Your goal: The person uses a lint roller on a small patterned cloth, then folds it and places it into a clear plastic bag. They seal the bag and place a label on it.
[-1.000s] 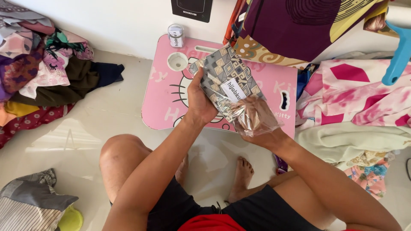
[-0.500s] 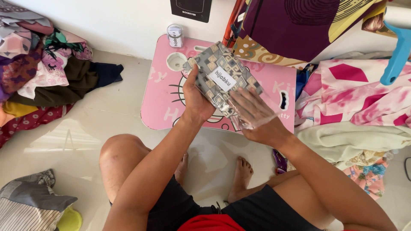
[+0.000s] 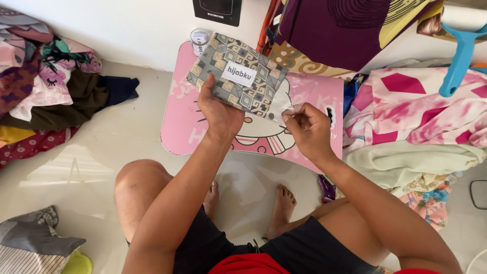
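Observation:
A folded grey-and-cream patterned cloth (image 3: 253, 89) with a white label sits inside a clear plastic sleeve (image 3: 299, 89), lying over a small pink lap table (image 3: 180, 127). My left hand (image 3: 219, 114) grips the packet's near left edge. My right hand (image 3: 308, 129) pinches the open end of the clear plastic at the packet's right corner. I sit on the floor with bare knees and feet under the table's near side.
A small white-capped jar (image 3: 199, 41) stands at the table's far left corner by the wall. Piled clothes (image 3: 45, 86) lie at left, pink and cream fabrics (image 3: 416, 116) at right, a blue hanger (image 3: 459, 56) above them, striped cloth (image 3: 30, 248) at bottom left.
The packet came down from being held up in both hands to lying over the pink table. My right hand slid from on top of it to the plastic's right corner.

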